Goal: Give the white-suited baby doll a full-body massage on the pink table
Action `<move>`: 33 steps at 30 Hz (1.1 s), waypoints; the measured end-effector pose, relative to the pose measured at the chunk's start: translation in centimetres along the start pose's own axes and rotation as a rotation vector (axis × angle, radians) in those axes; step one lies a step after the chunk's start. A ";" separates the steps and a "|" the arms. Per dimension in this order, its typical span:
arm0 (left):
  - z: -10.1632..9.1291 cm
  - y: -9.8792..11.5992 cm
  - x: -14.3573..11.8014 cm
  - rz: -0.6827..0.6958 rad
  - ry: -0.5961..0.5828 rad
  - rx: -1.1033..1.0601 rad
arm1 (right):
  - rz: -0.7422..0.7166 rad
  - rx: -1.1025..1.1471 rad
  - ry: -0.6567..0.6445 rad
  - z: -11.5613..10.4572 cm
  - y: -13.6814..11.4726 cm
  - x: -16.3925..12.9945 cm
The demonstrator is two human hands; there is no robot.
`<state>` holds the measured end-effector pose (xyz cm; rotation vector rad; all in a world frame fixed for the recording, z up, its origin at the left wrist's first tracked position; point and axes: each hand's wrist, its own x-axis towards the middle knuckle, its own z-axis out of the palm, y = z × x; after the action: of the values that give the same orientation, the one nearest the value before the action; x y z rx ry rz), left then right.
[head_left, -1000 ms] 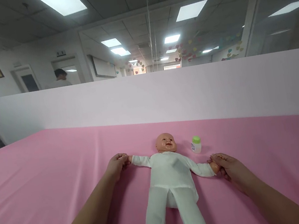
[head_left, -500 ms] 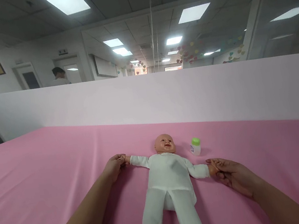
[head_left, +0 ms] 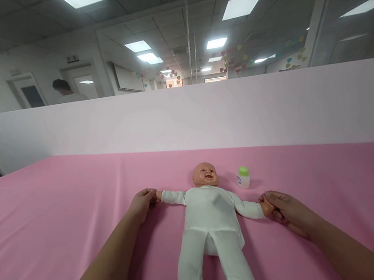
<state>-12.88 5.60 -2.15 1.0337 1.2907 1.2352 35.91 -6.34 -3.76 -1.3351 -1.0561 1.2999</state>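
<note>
This looks like a training room: panel lights (head_left: 243, 6) in a tiled ceiling (head_left: 136, 1), 2 doors (head_left: 32, 94), a wall-mounted board (head_left: 128, 78), heart-shaped decorations (head_left: 232, 61), a baby doll (head_left: 212, 209) on a pink-covered counter (head_left: 58, 203).

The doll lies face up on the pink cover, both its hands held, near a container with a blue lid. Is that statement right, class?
Not quite: the head view shows a green lid, not blue, on the container. The doll does lie face up on the pink cover, held by the left hand and right hand.
</note>
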 end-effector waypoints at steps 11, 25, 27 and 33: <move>0.0 -0.1 0.1 -0.008 -0.034 -0.068 | 0.100 0.273 -0.050 -1.6 0.9 0.8; 0.1 0.6 0.0 0.013 -0.061 0.028 | -0.003 0.123 -0.115 -0.9 -0.4 -0.1; 0.2 0.6 0.0 0.021 -0.069 0.038 | -0.024 0.083 -0.088 -0.7 -0.3 0.0; 0.6 0.9 -0.1 -0.013 -0.018 0.060 | -0.046 -0.028 0.070 -0.4 0.1 0.4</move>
<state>-12.29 5.66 -1.17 1.0755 1.3258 1.1812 36.37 -6.00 -3.99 -1.3602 -1.0534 1.2001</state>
